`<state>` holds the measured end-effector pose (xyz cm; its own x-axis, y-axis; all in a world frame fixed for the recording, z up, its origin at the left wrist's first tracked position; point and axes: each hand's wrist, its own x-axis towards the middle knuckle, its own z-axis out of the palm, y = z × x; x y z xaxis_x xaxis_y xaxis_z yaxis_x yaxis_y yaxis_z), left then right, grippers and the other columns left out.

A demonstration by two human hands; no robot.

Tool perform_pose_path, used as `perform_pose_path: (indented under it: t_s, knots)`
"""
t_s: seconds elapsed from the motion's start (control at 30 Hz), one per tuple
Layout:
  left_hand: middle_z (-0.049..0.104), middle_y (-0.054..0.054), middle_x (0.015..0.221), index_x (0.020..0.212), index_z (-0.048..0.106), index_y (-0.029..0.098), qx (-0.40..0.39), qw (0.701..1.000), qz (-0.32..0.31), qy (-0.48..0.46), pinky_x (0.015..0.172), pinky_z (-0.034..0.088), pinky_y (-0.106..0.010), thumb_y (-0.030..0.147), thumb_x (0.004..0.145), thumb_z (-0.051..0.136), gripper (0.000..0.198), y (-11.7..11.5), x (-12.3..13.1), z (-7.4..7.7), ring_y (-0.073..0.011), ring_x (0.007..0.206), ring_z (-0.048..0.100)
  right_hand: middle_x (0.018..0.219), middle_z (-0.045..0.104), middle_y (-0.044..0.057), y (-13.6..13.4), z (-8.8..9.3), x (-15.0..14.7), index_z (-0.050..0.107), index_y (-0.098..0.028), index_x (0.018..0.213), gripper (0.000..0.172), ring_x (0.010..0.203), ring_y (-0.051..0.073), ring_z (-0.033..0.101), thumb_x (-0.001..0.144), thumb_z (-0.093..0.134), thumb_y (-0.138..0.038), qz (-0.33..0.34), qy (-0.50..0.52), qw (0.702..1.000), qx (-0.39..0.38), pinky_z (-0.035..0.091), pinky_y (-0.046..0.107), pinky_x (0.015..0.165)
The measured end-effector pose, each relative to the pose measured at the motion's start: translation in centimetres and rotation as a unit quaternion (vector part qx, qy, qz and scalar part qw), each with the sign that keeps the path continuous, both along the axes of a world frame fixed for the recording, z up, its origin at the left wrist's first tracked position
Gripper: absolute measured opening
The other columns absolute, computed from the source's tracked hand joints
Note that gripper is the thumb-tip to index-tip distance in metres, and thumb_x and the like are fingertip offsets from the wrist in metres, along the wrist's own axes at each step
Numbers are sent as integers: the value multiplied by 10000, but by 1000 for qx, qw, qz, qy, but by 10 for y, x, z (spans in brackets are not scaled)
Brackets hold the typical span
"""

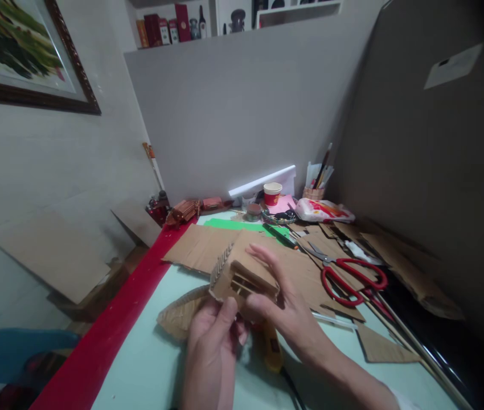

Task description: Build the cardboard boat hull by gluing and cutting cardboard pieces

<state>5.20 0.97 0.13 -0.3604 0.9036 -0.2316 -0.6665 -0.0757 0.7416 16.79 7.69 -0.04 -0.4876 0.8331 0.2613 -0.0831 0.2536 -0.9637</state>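
Both hands hold a small cardboard model (242,267) up in front of me; it has a ridged corrugated edge and an opening crossed by thin bars. My left hand (212,333) pinches its lower left corner. My right hand (278,290) grips the right side, thumb at the front and fingers over the top. Partly behind my left hand lies a boat-shaped cardboard piece (177,315). Below the model, a yellow tool that looks like a hot glue gun (273,352) rests on the table, its black cord running toward me; its upper end is hidden.
Flat cardboard sheets (197,246) spread across the pale green table (135,356). Red-handled scissors (340,276) and a dark green cutter (280,235) lie at right. Farther back stand a paper cup (272,195), a tissue pack (323,210) and a pen holder (314,192).
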Motion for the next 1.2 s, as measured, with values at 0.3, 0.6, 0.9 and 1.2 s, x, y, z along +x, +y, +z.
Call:
perform_pose_path:
  t_s: [0.3, 0.6, 0.9, 1.2]
  knots:
    - [584, 3, 671, 825, 716, 138, 35, 998, -20, -39, 514, 393, -186, 357, 695, 875, 300, -3, -3, -12, -79, 565, 448, 1325, 588, 53, 4, -2, 0, 544, -369, 1368, 542, 1260, 324, 558, 855, 719, -364, 12, 6, 999, 33, 512, 503, 992]
    - [654, -17, 744, 954, 746, 174, 47, 996, -32, -67, 523, 385, -200, 332, 696, 881, 331, -10, -7, -12, -81, 573, 499, 1289, 626, 51, 6, -5, -3, 575, -403, 1343, 514, 1260, 342, 578, 854, 731, -381, 31, 0, 997, 72, 551, 521, 958]
    - [702, -44, 744, 929, 783, 174, 41, 993, -51, -101, 544, 426, -240, 425, 685, 869, 361, -15, -18, -18, -120, 567, 565, 1397, 549, 40, 1, -5, -5, 550, -391, 1356, 473, 1297, 306, 540, 901, 676, -379, 38, -18, 996, 82, 468, 529, 1056]
    - [768, -76, 780, 886, 811, 178, 29, 999, 15, -26, 531, 486, -202, 437, 686, 862, 332, -23, -17, -17, -115, 570, 625, 1440, 479, 11, 3, -9, -7, 549, -425, 1370, 510, 1362, 258, 447, 887, 712, -419, 51, -20, 987, 153, 351, 431, 1137]
